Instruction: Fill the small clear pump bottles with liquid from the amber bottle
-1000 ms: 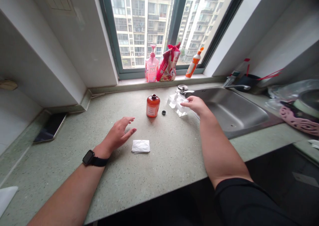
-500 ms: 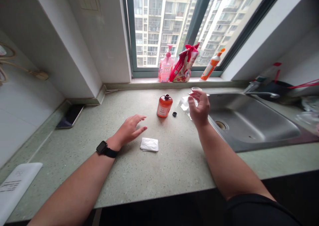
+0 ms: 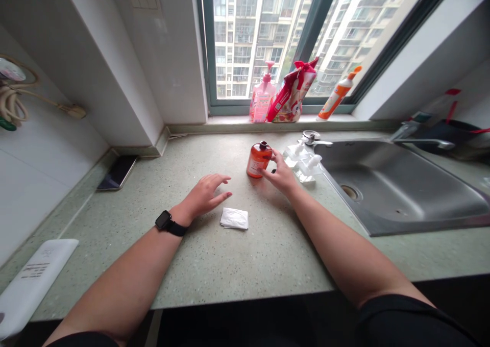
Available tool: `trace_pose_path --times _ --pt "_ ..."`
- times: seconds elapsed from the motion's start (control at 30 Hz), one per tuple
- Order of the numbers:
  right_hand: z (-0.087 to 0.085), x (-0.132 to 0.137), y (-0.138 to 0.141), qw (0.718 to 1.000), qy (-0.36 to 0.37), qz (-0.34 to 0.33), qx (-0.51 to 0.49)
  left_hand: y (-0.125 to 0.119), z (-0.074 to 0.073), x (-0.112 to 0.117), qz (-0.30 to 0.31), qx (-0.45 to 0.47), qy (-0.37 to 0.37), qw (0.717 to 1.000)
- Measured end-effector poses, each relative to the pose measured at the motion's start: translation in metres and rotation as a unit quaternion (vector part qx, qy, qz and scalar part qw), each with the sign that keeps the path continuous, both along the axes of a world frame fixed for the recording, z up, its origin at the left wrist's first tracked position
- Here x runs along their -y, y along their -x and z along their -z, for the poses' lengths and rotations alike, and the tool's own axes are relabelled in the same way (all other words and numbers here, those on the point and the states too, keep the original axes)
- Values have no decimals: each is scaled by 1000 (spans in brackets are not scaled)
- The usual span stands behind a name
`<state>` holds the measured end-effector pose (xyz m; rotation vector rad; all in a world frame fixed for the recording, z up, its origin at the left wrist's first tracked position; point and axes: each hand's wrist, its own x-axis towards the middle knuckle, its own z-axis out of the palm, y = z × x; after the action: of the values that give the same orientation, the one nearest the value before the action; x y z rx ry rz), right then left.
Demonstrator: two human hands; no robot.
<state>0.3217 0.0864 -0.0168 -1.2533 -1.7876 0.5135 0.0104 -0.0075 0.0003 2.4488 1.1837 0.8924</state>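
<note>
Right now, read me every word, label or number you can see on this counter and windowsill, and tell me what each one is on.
No text here is legible.
Orange bottle, touched by the right hand: white label, print blurred.
White device at the counter's left edge: grey lines of print, too small.
Pink pump bottle, red bag and orange-and-white bottle on the sill: printing too small.
</note>
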Motion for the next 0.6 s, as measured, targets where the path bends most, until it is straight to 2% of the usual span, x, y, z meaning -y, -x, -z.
trace_pose_path --times 0.13,0.27,0.47,0.6 --pt "-2 12 29 999 -43 -15 -9 -1 3 -1 -9 13 -7 1000" --pt "-6 32 46 993 -65 -99 6 -1 5 -1 -19 47 -26 998" --pt "-5 59 63 978 -54 -202 -9 -2 3 -2 17 75 -40 996" --pt "-4 56 57 971 -72 -225 24 0 2 -1 11 74 -50 996"
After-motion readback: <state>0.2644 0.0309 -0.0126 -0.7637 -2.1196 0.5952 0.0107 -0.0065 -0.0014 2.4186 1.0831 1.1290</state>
